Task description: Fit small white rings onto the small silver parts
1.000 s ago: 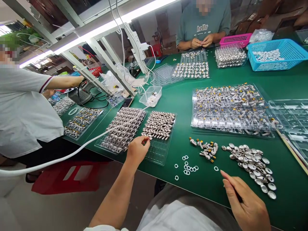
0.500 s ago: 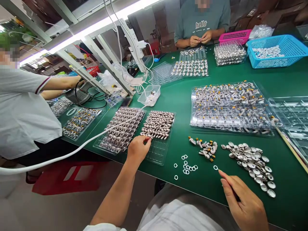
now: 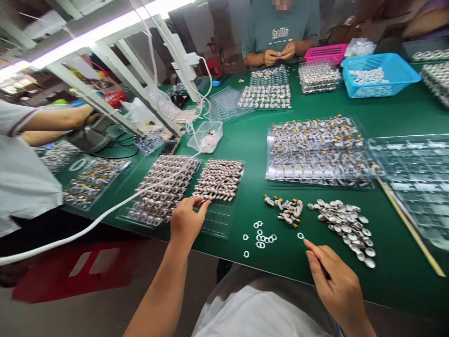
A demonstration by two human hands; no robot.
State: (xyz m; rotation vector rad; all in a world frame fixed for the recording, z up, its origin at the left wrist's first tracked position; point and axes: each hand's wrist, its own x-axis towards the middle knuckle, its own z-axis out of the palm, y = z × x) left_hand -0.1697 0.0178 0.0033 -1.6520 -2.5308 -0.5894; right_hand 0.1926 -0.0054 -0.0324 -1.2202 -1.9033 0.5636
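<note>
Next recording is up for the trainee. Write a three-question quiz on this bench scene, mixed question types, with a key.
1. Open: What lies nearest the index fingertip of the right hand?
2. True or false: The pink basket stands to the left of the blue basket, as the wearer sees it.
3. Fill in: On the partly filled clear tray by the left hand, the metallic parts fill the ____ end, seen from the wearer.

Key:
1. A single white ring.
2. True.
3. Far.
</note>
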